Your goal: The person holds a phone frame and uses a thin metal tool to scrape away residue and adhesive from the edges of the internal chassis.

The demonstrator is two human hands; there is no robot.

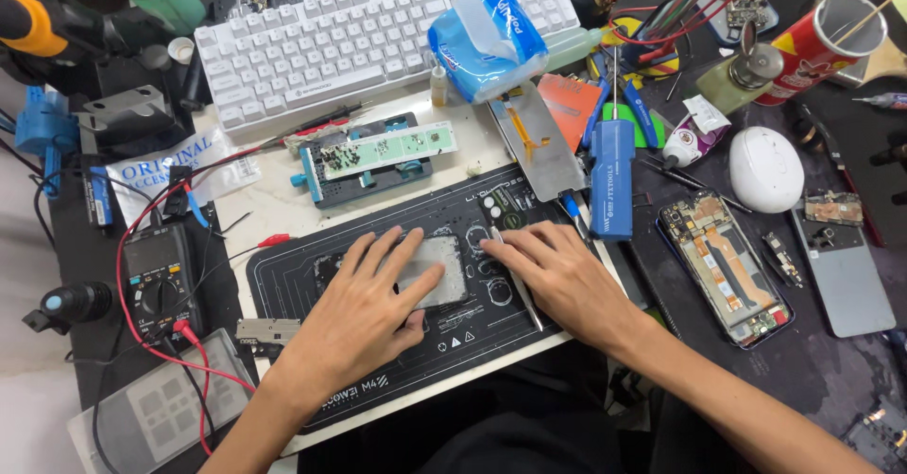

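Bright, even overhead light, well exposed. Soft short shadows under both forearms on the black work mat [312,275]. Mild glare on the white keyboard [378,30] above the mat and the white surface [274,205] beside it. Sharp at centre; slight wide-angle bending and softness toward corners.

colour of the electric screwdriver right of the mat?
Blue, with a thin metal bit: the electric screwdriver shows clearly in the head view.
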